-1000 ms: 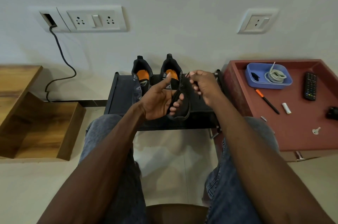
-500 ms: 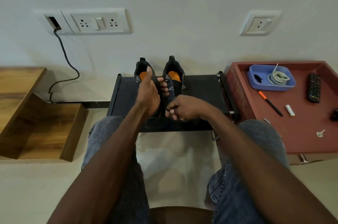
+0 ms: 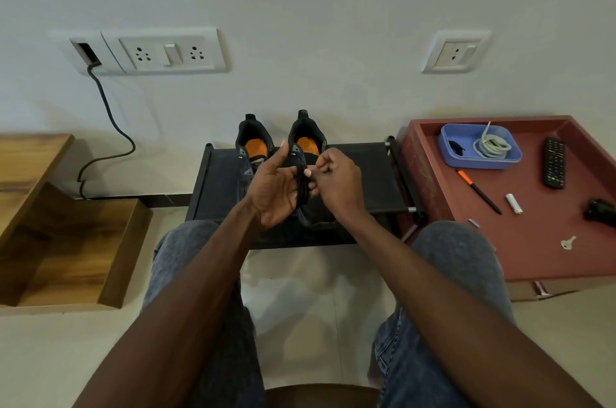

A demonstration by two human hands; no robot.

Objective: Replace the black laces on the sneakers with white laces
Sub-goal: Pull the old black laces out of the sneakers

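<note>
Two dark sneakers with orange insoles, the left sneaker [image 3: 252, 145] and the right sneaker [image 3: 305, 137], stand on a black rack [image 3: 360, 174], heels toward the wall. A black lace [image 3: 302, 186] is looped around the fingers of my left hand [image 3: 275, 189], which is raised palm up over the shoes. My right hand [image 3: 336, 184] pinches the lace beside it; a loop of lace hangs below both hands. White laces [image 3: 491, 146] lie coiled in a blue tray [image 3: 480, 162] on the red table at right.
The red table [image 3: 533, 241] also holds a pen [image 3: 478, 187], a small white cylinder [image 3: 513, 203], a remote [image 3: 555, 167], a key [image 3: 567, 242] and a black object [image 3: 601, 212]. A wooden step shelf [image 3: 66, 241] stands left. A cable [image 3: 110, 127] hangs from the wall socket.
My right hand rose from low in front of the left hand up to its fingertips, carrying the black lace around the left fingers. The left hand tipped palm up.
</note>
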